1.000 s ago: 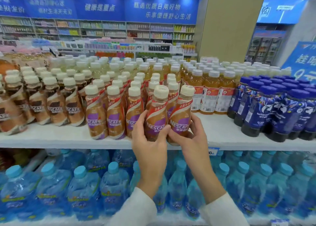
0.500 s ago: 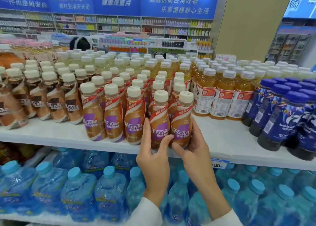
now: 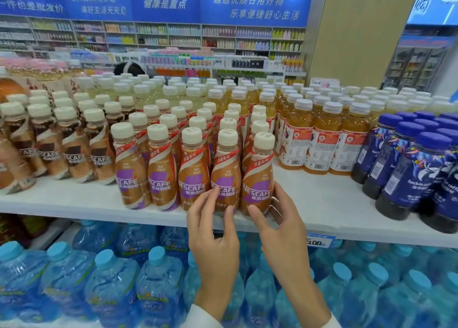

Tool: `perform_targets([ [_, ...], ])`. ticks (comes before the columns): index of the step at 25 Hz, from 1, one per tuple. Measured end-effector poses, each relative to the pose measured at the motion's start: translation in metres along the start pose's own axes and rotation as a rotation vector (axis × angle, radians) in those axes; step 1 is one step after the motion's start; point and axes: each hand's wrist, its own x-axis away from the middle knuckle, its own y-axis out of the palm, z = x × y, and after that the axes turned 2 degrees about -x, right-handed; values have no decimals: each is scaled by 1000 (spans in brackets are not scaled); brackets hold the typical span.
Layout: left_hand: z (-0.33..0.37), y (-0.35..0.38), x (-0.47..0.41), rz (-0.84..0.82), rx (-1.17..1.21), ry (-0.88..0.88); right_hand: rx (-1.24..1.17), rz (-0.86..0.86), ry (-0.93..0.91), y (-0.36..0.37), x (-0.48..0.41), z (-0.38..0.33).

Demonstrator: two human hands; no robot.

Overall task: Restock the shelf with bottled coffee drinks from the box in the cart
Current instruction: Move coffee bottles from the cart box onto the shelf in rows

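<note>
Two rows of Nescafe bottled coffee drinks with cream caps stand on the white shelf [image 3: 317,203]. The front row ends on the right with two purple-label bottles, one [image 3: 224,176] beside the other [image 3: 259,179], both upright at the shelf's front edge. My left hand [image 3: 213,236] is in front of the first, fingers spread, fingertips brushing its lower label. My right hand [image 3: 281,226] loosely cups the base of the second, thumb in front, fingers on its right side. The cart and the box are out of view.
Brown-label Nescafe bottles [image 3: 74,151] stand to the left, amber tea bottles [image 3: 319,141] behind and to the right, dark blue-capped bottles [image 3: 406,169] at far right. Bare shelf lies between coffee and blue bottles. Large water bottles [image 3: 111,290] fill the lower shelf. A price tag [image 3: 318,241] hangs on the edge.
Both bottles were set down at the right end of the front row. My hands slid lower on them and the fingers loosened. The camera moved closer and to the right.
</note>
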Motion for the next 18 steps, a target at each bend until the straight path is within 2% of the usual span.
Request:
perform_targets([
  [10,7,-6,-5,-82,44,-107,185,22,-40,9,0,4],
  [18,7,-7,-7,-111,51,-125,242,19,-54,10,-5,4],
])
